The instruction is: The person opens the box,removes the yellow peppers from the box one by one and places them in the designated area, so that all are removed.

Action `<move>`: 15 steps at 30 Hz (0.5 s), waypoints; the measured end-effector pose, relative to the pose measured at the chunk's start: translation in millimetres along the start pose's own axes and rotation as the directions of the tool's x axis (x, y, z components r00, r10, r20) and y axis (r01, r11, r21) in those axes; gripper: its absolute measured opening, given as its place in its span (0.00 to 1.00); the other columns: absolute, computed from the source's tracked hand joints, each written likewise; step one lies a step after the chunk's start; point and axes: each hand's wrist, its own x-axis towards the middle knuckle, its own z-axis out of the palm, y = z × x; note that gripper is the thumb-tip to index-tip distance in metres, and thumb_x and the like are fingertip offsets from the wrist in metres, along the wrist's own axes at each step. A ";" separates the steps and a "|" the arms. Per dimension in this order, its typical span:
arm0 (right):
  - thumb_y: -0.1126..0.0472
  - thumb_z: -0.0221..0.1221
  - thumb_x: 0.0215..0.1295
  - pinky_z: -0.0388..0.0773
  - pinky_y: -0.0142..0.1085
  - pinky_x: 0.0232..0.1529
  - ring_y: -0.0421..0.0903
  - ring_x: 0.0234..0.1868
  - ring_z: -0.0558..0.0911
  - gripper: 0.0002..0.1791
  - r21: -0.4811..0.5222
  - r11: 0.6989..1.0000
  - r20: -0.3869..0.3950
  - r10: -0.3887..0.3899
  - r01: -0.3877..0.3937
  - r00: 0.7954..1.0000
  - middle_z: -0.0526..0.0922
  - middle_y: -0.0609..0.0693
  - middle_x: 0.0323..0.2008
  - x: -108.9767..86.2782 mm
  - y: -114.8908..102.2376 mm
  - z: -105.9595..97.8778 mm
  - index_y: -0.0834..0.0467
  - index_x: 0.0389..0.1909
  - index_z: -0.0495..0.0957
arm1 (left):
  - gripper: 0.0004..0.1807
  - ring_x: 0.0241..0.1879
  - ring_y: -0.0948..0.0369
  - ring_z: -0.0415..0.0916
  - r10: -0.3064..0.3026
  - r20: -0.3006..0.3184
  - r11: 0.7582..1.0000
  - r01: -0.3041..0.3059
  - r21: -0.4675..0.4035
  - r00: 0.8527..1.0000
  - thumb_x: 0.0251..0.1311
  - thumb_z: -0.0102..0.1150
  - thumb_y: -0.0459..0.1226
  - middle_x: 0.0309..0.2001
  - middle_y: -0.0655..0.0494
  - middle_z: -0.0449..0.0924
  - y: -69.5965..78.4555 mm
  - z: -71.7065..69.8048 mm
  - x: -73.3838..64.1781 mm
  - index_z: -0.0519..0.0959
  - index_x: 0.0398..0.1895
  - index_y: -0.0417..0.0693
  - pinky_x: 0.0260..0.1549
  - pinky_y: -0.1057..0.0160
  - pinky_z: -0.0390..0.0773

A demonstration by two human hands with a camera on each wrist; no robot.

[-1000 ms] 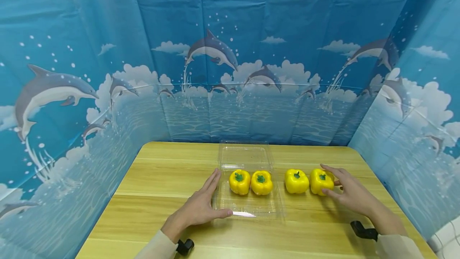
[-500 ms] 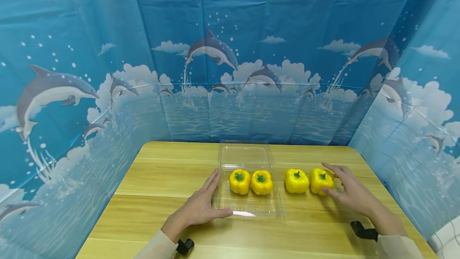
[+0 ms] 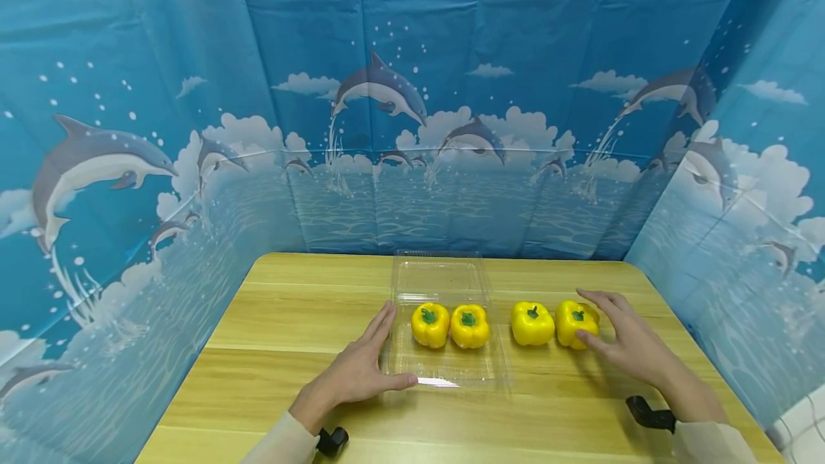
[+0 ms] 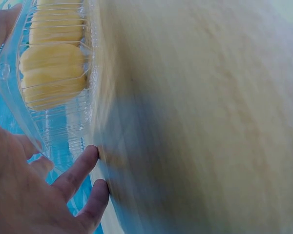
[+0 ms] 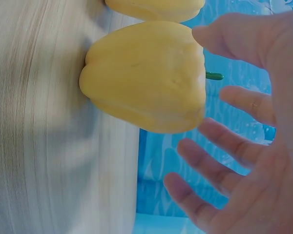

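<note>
A clear plastic clamshell box [image 3: 464,371] lies with its lid [image 3: 441,278] folded back. Two yellow bell peppers, one on the left [image 3: 430,325] and one on the right [image 3: 470,326], sit side by side in its base. My left hand [image 3: 357,371] rests along the box's left side, fingers extended and thumb at the front edge. Two more yellow bell peppers stand on the table right of the box. My right hand [image 3: 628,342] is spread around the outer pepper [image 3: 573,324], thumb near its top; the right wrist view shows this pepper [image 5: 146,78] with the lower fingers clear of it.
The wooden table [image 3: 290,306] holds everything. The inner loose pepper [image 3: 532,324] stands between the box and the outer pepper. A blue dolphin-print curtain [image 3: 399,213] encloses the table's back and sides. Black wrist mounts [image 3: 651,414] sit under both forearms.
The right hand's index finger and thumb have shifted very slightly around the outer pepper. The left hand, the box and all the peppers stay in place.
</note>
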 end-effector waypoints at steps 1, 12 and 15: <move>0.55 0.77 0.79 0.80 0.82 0.63 0.77 0.71 0.80 0.43 -0.004 1.000 -0.009 -0.005 0.005 1.000 0.75 0.74 0.76 0.0 -0.2 0.0 0.63 0.87 0.70 | 0.71 0.86 0.32 0.72 0.000 0.001 1.000 0.000 0.000 1.000 0.70 0.75 0.70 0.99 0.66 0.27 0.1 -0.1 0.1 0.36 1.00 0.67 0.78 0.24 0.78; 0.58 0.78 0.76 0.81 0.81 0.61 0.77 0.70 0.81 0.41 -0.015 0.999 -0.074 -0.051 0.050 0.996 0.77 0.72 0.75 0.8 -2.9 1.0 0.63 0.84 0.74 | 0.71 0.87 0.33 0.70 0.005 0.003 1.000 -0.005 -0.010 1.000 0.70 0.75 0.69 1.00 0.64 0.28 0.2 -0.9 -0.3 0.36 1.00 0.66 0.78 0.22 0.77; 0.60 0.79 0.75 0.81 0.80 0.61 0.76 0.70 0.80 0.40 -0.018 0.998 -0.097 -0.067 0.066 0.993 0.78 0.72 0.74 0.8 -4.3 1.0 0.64 0.83 0.75 | 0.71 0.89 0.34 0.68 0.001 0.002 1.000 -0.001 -0.014 1.000 0.70 0.75 0.69 1.00 0.64 0.28 -0.4 -0.5 -0.3 0.36 1.00 0.65 0.79 0.18 0.72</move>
